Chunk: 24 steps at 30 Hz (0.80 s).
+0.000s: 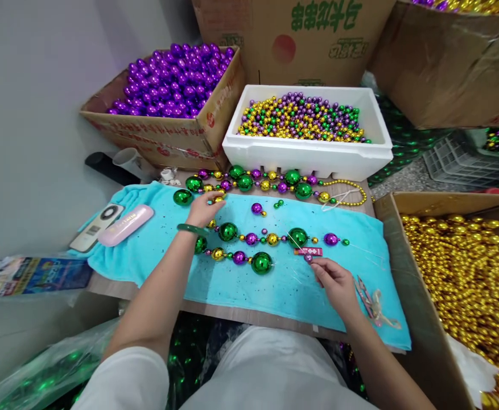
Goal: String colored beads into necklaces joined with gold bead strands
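Landmark: turquoise towel (240, 285) spread on the counter (112, 287); left hand (204, 209) is placed at the towel's far edge, fingers closed on a small gold bead (217, 197); right hand (333, 279) is held over the towel's near right part, fingertips pinched on a small purple bead (308, 258); two bead strands (270, 238) are laid across the towel's middle; white foam box (309, 151) of mixed beads is seen beyond the towel.

Towel (232, 285) turquoise; strung beads (253, 239) green, purple, gold; case (125, 225) pink.
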Available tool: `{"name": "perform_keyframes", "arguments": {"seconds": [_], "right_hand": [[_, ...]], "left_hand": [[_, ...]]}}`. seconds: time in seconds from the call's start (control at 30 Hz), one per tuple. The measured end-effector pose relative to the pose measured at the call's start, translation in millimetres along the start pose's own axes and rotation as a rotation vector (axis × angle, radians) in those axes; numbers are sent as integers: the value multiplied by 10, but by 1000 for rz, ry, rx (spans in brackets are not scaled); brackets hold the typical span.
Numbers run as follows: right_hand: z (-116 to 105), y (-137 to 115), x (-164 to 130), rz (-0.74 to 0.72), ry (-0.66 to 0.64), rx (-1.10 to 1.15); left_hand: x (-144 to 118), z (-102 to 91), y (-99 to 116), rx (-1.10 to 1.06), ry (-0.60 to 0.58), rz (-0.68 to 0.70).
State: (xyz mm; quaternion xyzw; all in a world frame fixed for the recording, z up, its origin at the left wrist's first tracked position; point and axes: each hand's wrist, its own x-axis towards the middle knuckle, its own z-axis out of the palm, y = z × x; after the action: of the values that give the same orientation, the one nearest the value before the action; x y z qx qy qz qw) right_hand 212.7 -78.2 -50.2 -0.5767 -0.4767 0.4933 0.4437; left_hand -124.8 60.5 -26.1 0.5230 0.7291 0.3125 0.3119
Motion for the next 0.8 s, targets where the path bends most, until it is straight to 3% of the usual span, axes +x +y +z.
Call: {"name": "perform_keyframes", "arguments": {"seconds": [0.1,0.17,0.23,0.43,0.8], "right_hand": [[64,-51,-49,-14,-50,-7],[106,-86,-73,-33,-74,-30],[137,-114,-89,-57,-83,-56],[150,-132,-129,-91,-96,-74],[145,9,-193,-88,-146,-110]], "left_hand": [[-441,127,215,-827,-251,-144],[-700,224,331,-1137,-350,-246],[-872,312,403,-1308,-382,-337],[-1017,458,481,-1469,-348,-455],[-1116,507,592,-1493,-261,-417]]}}
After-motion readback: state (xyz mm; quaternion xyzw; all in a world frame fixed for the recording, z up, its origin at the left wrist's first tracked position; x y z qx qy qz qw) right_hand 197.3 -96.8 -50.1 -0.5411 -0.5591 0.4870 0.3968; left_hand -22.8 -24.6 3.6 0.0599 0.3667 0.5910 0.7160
